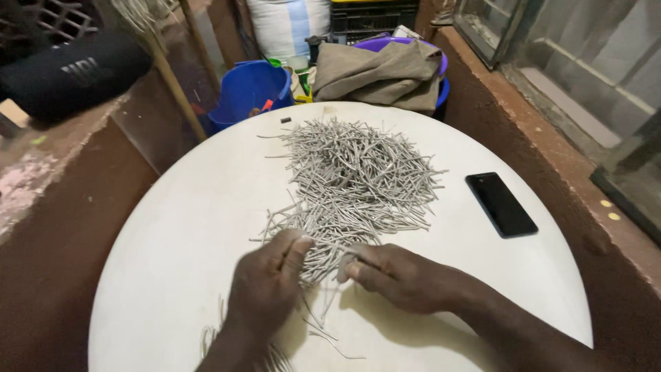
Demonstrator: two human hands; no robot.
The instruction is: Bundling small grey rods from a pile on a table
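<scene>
Fingers of the left hand (pixel 270 279) curl around a small bundle of grey sticks (pixel 323 258) at the near edge of the stick pile (pixel 354 176). Beside it, the right hand (pixel 396 274) pinches the same bundle, palm down. Bare white tabletop (pixel 186 234) lies left of the pile; a black phone (pixel 500 204) lies right.

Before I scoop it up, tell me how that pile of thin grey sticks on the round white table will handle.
The pile of thin grey sticks lies loose and crisscrossed, so it would probably scatter rather than lift as one. The sticks look slender, likely light, and some curve, so perhaps slightly bendy. The left hand and right hand pinch only a few, which suggests small bunches grip best.
</scene>
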